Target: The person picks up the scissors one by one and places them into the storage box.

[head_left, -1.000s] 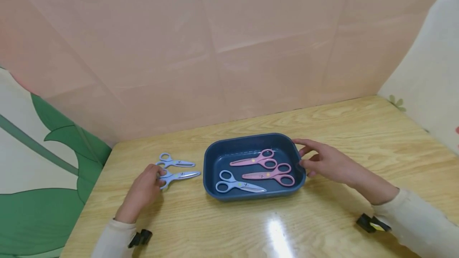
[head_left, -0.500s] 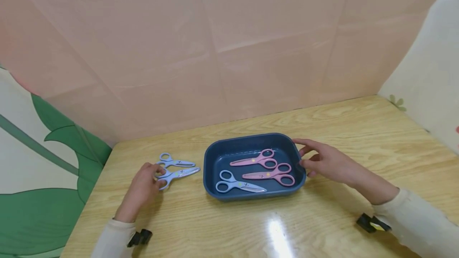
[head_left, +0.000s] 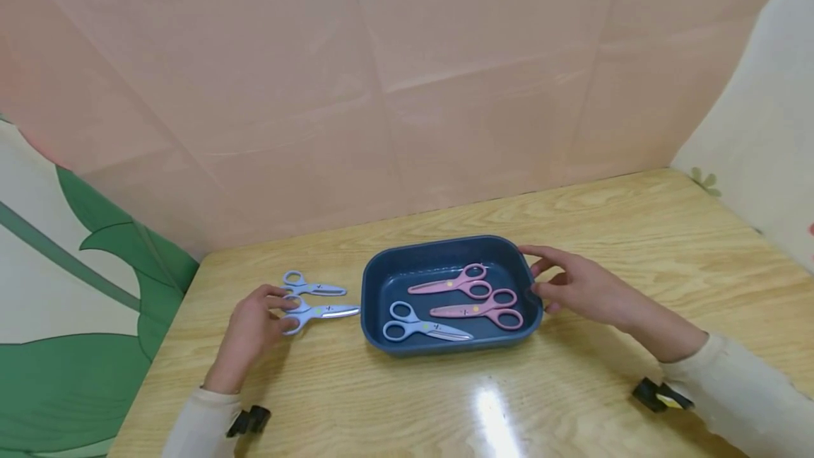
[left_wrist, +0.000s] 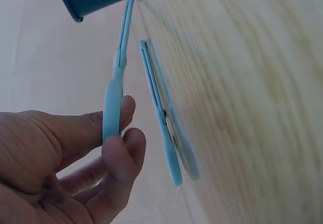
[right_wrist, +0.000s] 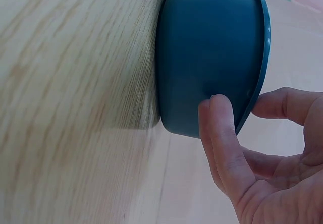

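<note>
My left hand pinches the handle end of a pair of light blue scissors. In the left wrist view these scissors stand off the tabletop, their blades pointing at the dark blue tray. In the head view their tip overlaps the tray's left rim. A second pair of light blue scissors lies on the table just behind them. My right hand holds the tray's right end, fingertips against the outer wall and another digit at the rim. Inside the tray lie one blue pair and two pink pairs of scissors.
The tray stands on a wood-grain table. A pinkish sheet hangs behind the table's back edge. Printed green leaves show on the left covering, and a pale wall stands at the right.
The scissors in my left hand have turned slightly and shifted right, bringing their tip to the tray's left rim in the head view. My right hand and the tray have stayed put.
</note>
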The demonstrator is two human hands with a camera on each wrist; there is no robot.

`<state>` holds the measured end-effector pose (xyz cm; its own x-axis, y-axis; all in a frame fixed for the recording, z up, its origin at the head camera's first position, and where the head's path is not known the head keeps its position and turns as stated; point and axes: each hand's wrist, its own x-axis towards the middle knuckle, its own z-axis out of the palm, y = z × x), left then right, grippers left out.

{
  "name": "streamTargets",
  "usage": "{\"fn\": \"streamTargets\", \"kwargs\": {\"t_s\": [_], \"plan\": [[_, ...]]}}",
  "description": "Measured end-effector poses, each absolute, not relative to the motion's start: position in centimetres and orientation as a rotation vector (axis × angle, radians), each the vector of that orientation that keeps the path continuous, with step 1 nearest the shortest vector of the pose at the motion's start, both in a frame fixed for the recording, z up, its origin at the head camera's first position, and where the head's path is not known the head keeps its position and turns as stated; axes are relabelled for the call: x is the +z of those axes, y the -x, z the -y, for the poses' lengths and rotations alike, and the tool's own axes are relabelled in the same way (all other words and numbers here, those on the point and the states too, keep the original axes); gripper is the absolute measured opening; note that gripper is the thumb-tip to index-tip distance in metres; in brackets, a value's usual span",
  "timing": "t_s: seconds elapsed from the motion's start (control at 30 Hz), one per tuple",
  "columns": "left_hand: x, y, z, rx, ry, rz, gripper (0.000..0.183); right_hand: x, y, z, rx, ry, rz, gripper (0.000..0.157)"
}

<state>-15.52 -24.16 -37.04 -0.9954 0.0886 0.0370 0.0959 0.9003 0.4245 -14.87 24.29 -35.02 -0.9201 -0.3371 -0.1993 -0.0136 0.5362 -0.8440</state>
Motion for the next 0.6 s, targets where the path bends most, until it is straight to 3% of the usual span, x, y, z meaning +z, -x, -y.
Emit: {"fn": "streamTargets", "kwargs": {"t_s": [0.6], "plan": [[-37.08, 15.42, 24.03, -0.669, 0.230, 2.984, 0.022, -34.84, 14.77, -24.27, -1.327, 0.297, -2.444, 0.066]]}}
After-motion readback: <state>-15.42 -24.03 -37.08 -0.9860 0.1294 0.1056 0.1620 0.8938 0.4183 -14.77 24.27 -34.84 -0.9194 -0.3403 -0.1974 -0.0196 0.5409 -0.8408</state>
